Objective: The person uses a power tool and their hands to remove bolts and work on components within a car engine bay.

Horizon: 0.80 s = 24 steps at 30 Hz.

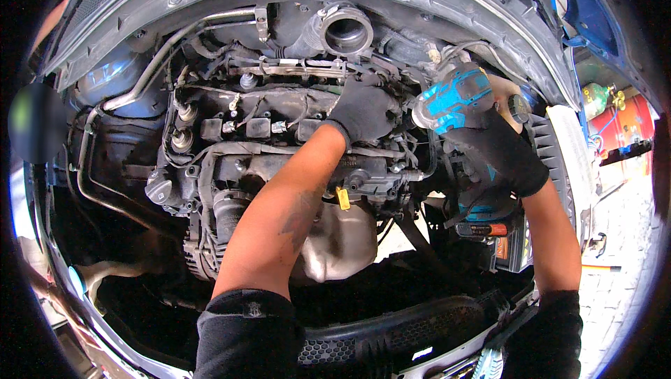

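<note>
My right hand [500, 148], in a black glove, grips a teal and black cordless impact driver [458, 99] by its handle. The tool's nose points left toward the rear right of the engine [258, 110]. My left hand [367, 108], also gloved in black, reaches among hoses and wiring just left of that nose. Its fingers are curled, and whatever lies between them is hidden. Beneath my left forearm sits a metal heat shield [342, 246], with a yellow dipstick handle [342, 198] above it.
An open round intake duct [347, 33] stands behind the engine. Metal pipes [87, 148] run along the left side. A car battery [514, 250] sits at the right, below the driver. Several tools [489, 361] lie along the front edge. Another person [35, 120] is at the left rim.
</note>
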Available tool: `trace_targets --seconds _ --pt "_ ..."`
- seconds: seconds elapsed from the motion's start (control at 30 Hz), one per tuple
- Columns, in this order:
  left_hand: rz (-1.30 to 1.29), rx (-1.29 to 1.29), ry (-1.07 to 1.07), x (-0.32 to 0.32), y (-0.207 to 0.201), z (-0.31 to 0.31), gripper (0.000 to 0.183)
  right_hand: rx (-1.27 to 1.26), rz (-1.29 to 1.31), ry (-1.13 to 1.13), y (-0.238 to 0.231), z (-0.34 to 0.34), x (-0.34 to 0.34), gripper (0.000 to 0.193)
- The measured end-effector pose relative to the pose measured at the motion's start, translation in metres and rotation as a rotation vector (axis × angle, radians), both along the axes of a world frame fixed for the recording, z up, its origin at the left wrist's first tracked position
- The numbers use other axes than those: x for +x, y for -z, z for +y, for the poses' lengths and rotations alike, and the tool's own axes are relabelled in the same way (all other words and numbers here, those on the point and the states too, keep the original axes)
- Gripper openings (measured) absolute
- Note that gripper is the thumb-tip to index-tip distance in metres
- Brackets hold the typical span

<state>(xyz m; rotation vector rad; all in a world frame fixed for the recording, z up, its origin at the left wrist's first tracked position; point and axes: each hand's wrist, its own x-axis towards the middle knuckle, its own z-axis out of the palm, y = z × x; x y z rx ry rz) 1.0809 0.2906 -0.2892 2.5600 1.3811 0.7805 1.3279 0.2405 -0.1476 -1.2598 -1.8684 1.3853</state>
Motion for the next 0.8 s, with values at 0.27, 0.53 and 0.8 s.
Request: trace_targets --seconds 0.27,0.53,0.8 --pt "-0.01 0.019 0.009 0.0 -0.001 0.0 0.019 0.507 -0.574 -0.683 -0.024 0.041 0.003 0.047" --pt "-0.036 -0.029 -0.014 -0.006 -0.002 -0.004 0.021 0.02 -0.366 -0.141 -0.014 -0.005 -0.047 0.033" --pt "-0.002 -0.031 -0.052 0.002 -0.009 -0.002 0.025 -0.383 -0.234 0.168 -0.016 -0.022 -0.071 0.022"
